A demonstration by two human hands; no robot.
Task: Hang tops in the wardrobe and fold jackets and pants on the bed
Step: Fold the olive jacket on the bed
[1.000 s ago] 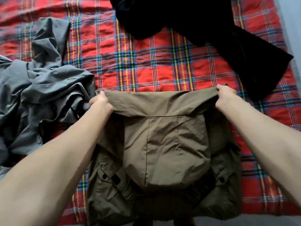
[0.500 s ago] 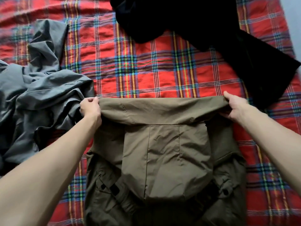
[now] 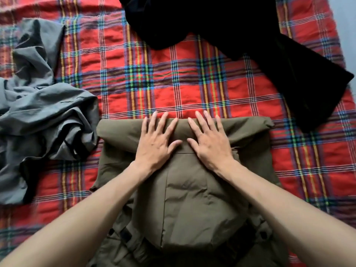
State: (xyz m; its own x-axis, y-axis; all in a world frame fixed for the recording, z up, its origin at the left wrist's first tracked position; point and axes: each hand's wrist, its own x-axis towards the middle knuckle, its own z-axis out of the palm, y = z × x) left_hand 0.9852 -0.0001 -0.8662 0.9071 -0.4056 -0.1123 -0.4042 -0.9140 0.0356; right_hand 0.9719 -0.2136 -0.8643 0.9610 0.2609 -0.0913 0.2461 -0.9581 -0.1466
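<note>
2 flat hands press an olive-brown fabric jacket (image 3: 185,189) on a red tartan bedspread (image 3: 154,78).

Bedspread: red plaid, blue, green and yellow lines, creased; pale floor strip (image 3: 344,20) at upper right. Crumpled grey garment (image 3: 42,120) lies left, just beside the jacket; black garment (image 3: 250,45) sprawls at top right. Jacket lies centre, far edge turned back into a smooth fold, black snaps near the lower edge. Left hand (image 3: 156,139) and right hand (image 3: 210,139) rest side by side on that fold, fingers straight and spread, gripping nothing.
</note>
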